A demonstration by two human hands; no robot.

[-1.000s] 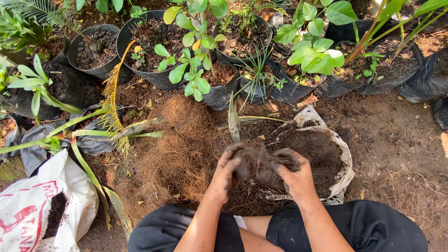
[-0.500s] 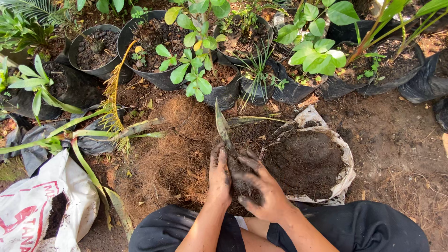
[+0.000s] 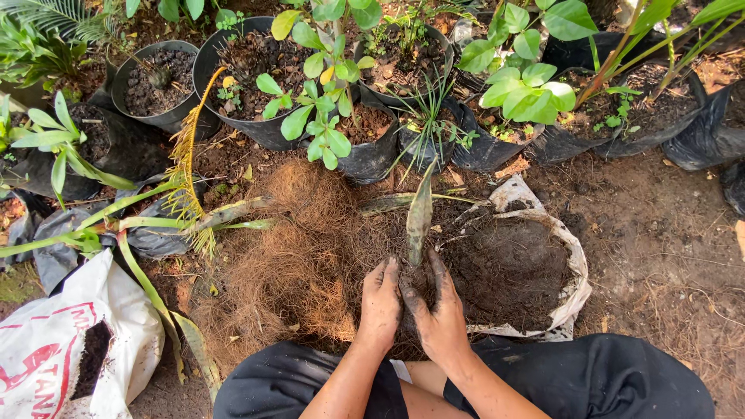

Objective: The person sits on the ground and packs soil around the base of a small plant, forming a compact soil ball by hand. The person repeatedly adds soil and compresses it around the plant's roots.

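Note:
My left hand (image 3: 380,302) and my right hand (image 3: 438,310) are cupped side by side around a clump of dark soil at the base of a small plant cutting. Its single mottled leaf (image 3: 420,213) stands upright just beyond my fingertips. Both hands are smeared with soil and press the clump from either side. To the right lies an open white sack (image 3: 578,256) full of dark soil (image 3: 508,271). A heap of brown coconut fibre (image 3: 291,260) spreads to the left of my hands.
Black pots and grow bags with green plants (image 3: 326,116) line the far side. A white printed sack (image 3: 46,349) of soil lies at the lower left. A yellowing frond (image 3: 182,167) and long green leaves lie at left. My dark-clothed knees (image 3: 590,376) are below.
My hands have come down from scooping soil over the white sack and moved left. They now press soil around the cutting, whose leaf stands more upright.

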